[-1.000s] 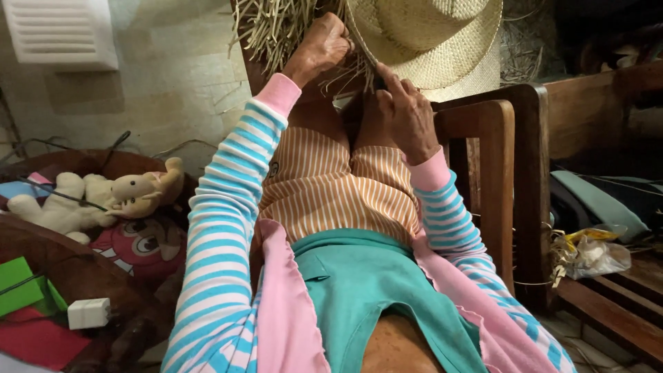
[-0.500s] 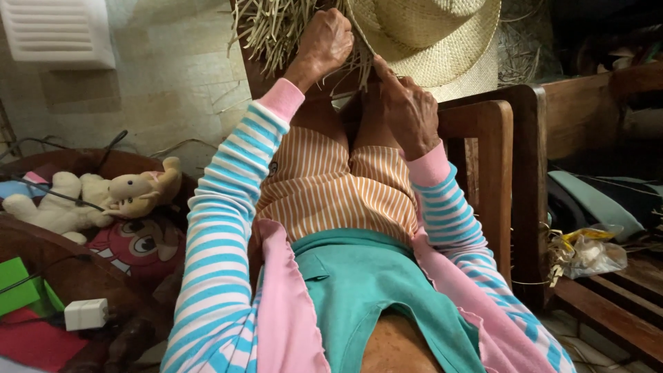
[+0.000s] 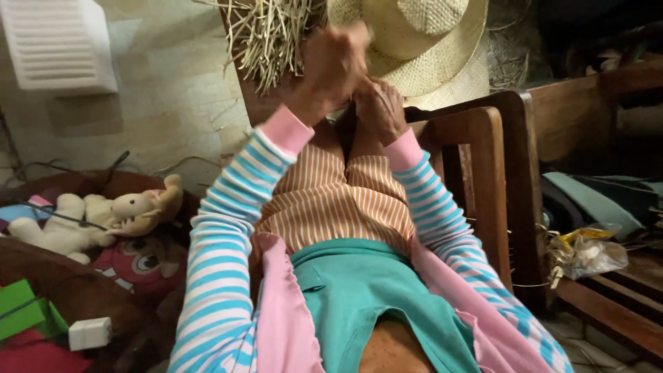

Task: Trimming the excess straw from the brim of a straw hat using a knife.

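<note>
Weaving step: left hand (image 3: pixel 333 69) and right hand (image 3: pixel 380 110), fingers closed on straw (image 3: pixel 269 41) beside hat (image 3: pixel 421 48); next move likely needs steady tension.

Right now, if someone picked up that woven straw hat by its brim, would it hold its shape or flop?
The straw hat would probably hold its shape: its brim spreads flat and its crown stays domed. It is likely light, being thin woven fibre. The loose straw strands beside it splay stiffly, so the material may crack if bent sharply.

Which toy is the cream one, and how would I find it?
Look left of the person's striped sleeve, at the dark brown seat. The cream plush animal lies along its back edge. The pink stuffed toy below it has big cartoon eyes; the cream one is pale and floppy.
</note>
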